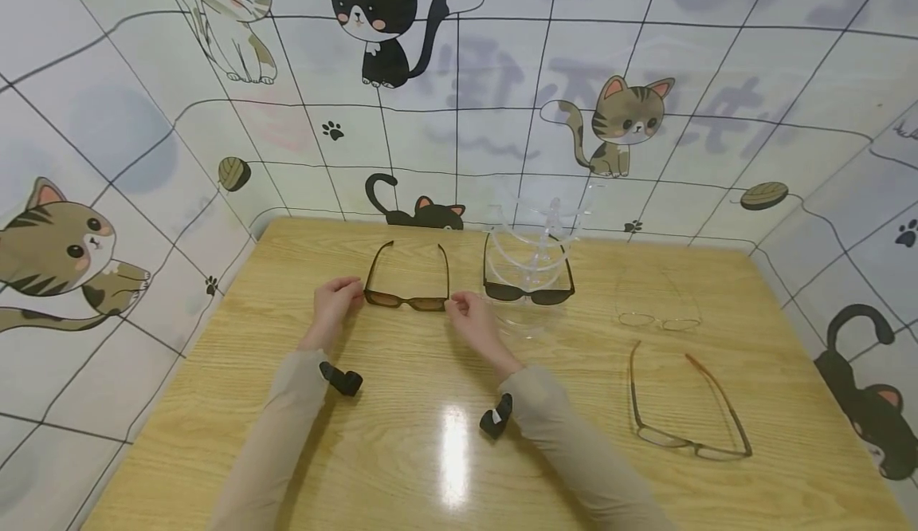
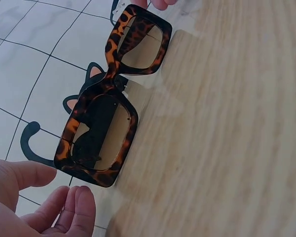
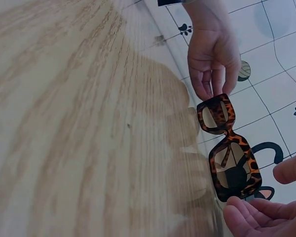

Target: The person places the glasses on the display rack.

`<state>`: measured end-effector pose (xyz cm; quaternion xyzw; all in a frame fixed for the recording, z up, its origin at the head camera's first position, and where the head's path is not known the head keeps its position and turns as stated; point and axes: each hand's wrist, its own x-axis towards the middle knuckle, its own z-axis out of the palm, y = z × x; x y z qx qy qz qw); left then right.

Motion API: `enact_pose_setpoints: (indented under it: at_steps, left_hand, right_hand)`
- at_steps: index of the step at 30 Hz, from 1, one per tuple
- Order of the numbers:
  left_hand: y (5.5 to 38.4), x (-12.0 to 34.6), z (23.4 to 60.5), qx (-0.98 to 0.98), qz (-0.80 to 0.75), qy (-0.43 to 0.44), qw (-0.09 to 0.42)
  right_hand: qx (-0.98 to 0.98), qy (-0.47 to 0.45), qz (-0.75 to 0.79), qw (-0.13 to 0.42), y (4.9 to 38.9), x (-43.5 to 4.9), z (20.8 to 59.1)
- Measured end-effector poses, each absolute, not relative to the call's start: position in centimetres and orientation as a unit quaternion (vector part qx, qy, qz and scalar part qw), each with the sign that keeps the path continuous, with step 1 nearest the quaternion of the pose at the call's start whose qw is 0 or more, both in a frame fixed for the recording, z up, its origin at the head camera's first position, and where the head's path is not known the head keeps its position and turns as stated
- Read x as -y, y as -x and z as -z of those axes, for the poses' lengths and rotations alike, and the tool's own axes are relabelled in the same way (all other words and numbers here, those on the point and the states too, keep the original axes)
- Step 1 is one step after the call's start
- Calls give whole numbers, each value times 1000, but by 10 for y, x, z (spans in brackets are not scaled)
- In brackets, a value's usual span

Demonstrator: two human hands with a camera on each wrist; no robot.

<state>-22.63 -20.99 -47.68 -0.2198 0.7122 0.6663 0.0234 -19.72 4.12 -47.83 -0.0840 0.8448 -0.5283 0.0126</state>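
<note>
Tortoiseshell sunglasses (image 1: 406, 303) with brown lenses rest on the wooden table, temples unfolded toward the wall. My left hand (image 1: 334, 308) is at their left end. In the left wrist view, that hand's thumb and fingers (image 2: 81, 210) are spread a little apart beside the frame's corner. My right hand (image 1: 475, 324) is at the other end. The right wrist view shows its fingertips (image 3: 234, 210) by the lower corner, while the thumb (image 3: 288, 170) stands off from the frame. Whether either hand lightly touches the frame is hard to tell.
Black sunglasses (image 1: 529, 294) sit at a clear plastic display stand (image 1: 552, 232) just right of my right hand. Farther right lie thin-rimmed glasses (image 1: 658, 322) and, nearer me, brown-templed glasses (image 1: 692, 445). A cat-patterned wall (image 1: 502, 140) borders the wooden table (image 1: 402, 451).
</note>
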Motion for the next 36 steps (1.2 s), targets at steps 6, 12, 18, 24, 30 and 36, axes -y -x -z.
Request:
enact_pose_setpoints:
  at_steps: [6, 12, 18, 24, 30, 36]
  left_hand:
    - [239, 212, 478, -714, -664, 222, 15]
    - [246, 214, 480, -724, -653, 219, 33]
    - [249, 212, 481, -721, -657, 214, 48]
    - [249, 212, 478, -727, -648, 220, 56]
    - [246, 217, 478, -729, -648, 214, 55]
    - [238, 225, 475, -732, -650, 192, 62]
  right_hand:
    - [-846, 60, 530, -3, 201, -33, 482]
    - [-851, 39, 524, 4, 207, -29, 484]
    - [-850, 10, 525, 32, 214, -27, 484]
    - [-842, -14, 536, 51, 218, -25, 484]
    - [-823, -32, 565, 60, 221, -24, 485]
    - [-799, -28, 599, 54, 220, -24, 483]
